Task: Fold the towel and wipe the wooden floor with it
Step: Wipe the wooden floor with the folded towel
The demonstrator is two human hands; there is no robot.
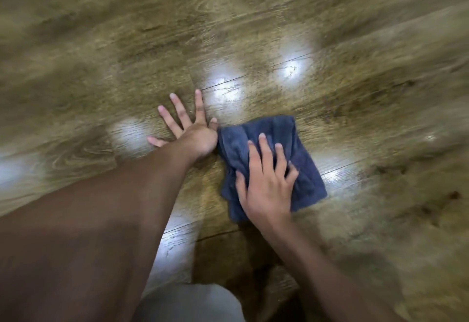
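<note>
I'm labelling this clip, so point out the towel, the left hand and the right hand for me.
towel [302, 169]: head view, bare blue cloth right of the fingers.
left hand [195, 134]: head view, back of the hand, flat on the floor.
right hand [266, 187]: head view, back of the hand, on the towel.

Both my forearms bare, no sleeves in view. No rings, watch or bands on left hand [195, 134] or right hand [266, 184]. Pale grey garment [193, 304] at bottom edge, blurred.
</note>
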